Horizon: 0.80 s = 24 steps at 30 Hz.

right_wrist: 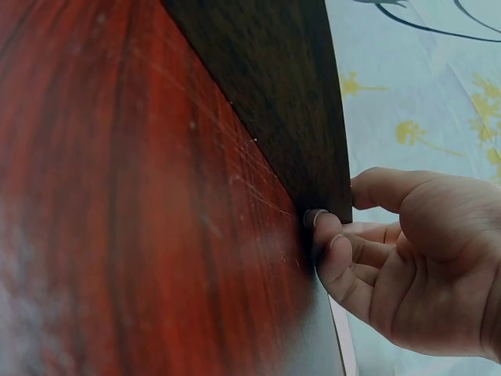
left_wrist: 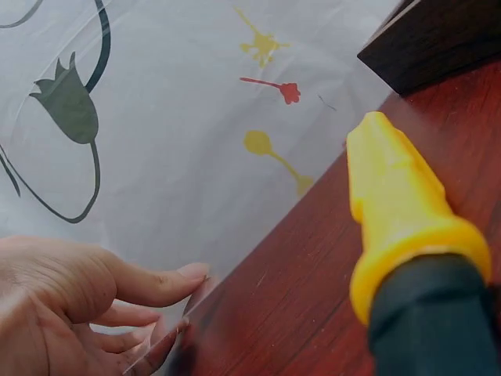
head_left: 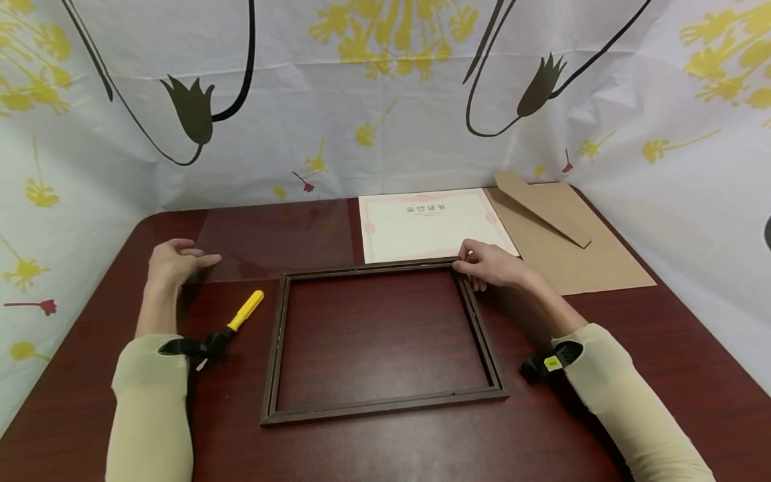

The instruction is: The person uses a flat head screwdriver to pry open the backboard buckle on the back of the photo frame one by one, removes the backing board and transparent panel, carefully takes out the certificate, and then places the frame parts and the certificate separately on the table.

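Observation:
An empty dark brown picture frame [head_left: 385, 405] lies on the table in front of me. At its far right corner, my right hand [head_left: 490, 263] grips the frame; the right wrist view shows the thumb and fingers about the frame's corner [right_wrist: 290, 94]. My left hand [head_left: 173, 262] is at the near left corner of a clear sheet [head_left: 274, 241]. In the left wrist view the left hand [left_wrist: 86, 305] pinches that sheet's corner, thumb above and fingers below. A screwdriver with a yellow and black handle [head_left: 247, 309] lies between the left hand and the frame.
Behind the frame lies a cream certificate [head_left: 430, 231] with a pink border. To its right is a brown backing board [head_left: 596, 261] with a stand flap [head_left: 542, 213] raised on it. A white patterned cloth [head_left: 385, 120] hangs along the table's far edge.

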Motion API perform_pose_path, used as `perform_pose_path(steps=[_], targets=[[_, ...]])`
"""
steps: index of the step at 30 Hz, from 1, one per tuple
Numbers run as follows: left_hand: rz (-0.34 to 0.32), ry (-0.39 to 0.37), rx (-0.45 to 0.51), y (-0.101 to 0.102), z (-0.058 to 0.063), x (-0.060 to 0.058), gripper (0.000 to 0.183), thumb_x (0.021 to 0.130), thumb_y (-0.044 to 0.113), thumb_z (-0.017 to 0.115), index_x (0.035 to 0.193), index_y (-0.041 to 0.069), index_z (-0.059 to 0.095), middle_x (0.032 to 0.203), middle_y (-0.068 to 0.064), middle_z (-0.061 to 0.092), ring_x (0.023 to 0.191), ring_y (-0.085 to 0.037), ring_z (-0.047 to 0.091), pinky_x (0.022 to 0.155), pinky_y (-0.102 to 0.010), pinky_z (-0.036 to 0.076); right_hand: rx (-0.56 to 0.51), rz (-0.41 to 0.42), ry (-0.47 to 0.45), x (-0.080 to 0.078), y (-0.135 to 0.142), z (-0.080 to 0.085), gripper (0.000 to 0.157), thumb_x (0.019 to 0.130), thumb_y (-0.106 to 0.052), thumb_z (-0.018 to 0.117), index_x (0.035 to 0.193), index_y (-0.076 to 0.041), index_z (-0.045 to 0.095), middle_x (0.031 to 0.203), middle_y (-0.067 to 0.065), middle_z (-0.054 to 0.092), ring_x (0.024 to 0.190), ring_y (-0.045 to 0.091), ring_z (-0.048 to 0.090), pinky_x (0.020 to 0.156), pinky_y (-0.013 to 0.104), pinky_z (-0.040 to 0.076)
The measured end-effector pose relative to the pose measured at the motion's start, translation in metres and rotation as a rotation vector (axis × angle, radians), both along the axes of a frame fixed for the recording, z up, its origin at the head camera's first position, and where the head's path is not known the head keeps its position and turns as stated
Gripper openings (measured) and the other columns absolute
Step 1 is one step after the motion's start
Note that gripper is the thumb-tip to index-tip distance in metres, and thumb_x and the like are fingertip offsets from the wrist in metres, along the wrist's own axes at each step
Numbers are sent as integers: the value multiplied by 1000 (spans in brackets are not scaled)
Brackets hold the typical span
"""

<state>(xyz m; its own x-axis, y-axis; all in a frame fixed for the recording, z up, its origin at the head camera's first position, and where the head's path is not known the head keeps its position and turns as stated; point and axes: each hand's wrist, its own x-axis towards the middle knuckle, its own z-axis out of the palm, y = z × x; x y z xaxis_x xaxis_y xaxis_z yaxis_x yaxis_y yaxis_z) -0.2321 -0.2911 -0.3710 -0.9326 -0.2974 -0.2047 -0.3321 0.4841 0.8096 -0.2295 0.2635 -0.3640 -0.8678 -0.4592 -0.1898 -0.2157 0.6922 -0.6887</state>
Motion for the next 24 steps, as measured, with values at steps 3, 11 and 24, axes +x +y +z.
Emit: perform_pose_path(steps=[3,11,24], targets=[[-14,-25,8,0,1,0,88,90,26,78,156,-5,28,152,-29,40,138,-44,38,109,-56,36,-2,1,0,0,0,0,23,104,-23,58,101,-3,47,70,9,58,55,22,60,57,37,52],[-62,-36,-76,6,0,-2,92,87,28,82,153,-9,29,145,-34,42,126,-44,45,103,-56,41,6,-2,-2,-1,-1,-1,22,105,-21,57,100,-3,47,69,8,58,55,22,60,57,36,52],[-107,-23,-103,14,-1,-3,93,87,23,81,155,-9,25,148,-38,36,131,-51,40,104,-60,40,5,-14,-8,-1,0,-1,22,104,-21,58,100,-3,47,70,8,58,55,22,60,57,36,52]])
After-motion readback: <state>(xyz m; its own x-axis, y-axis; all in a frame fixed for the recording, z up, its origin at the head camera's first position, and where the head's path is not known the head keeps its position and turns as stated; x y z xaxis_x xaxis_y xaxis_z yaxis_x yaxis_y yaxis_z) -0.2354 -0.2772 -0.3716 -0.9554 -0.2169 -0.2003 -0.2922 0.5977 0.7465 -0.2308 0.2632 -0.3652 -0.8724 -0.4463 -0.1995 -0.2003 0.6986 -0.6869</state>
